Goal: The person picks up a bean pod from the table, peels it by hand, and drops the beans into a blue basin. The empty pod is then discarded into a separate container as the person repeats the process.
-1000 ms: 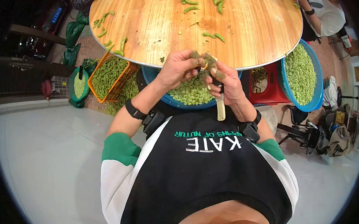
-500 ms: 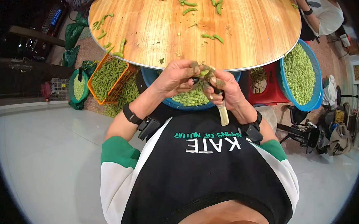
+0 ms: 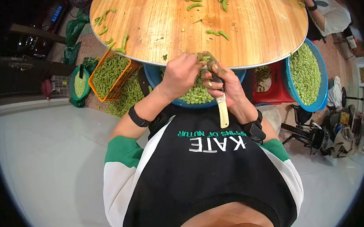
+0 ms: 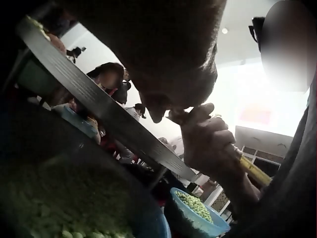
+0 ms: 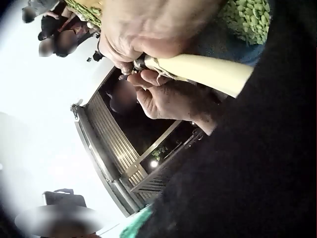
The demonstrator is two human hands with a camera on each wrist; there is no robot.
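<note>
Above the near edge of the round table, my two hands meet at a green bean pod. My left hand pinches the pod between thumb and fingers, its back to the camera. My right hand grips a knife whose cream handle points back toward my shirt; the working end is hidden among the fingers. The right thumb is beside the pod. Dark stains mark my fingertips. Beneath the hands is a blue basin of shelled green beans. In the right wrist view the cream handle runs below the palm.
Loose pods are scattered over the wooden table. An orange crate of pods stands at left, with more pods on the floor. Another blue basin of shelled beans and a red stool are at right. Someone sits across, far right.
My left hand has rolled over, now showing its back, with its wrist higher. The knife handle stays in the right hand and points more straight toward my body.
</note>
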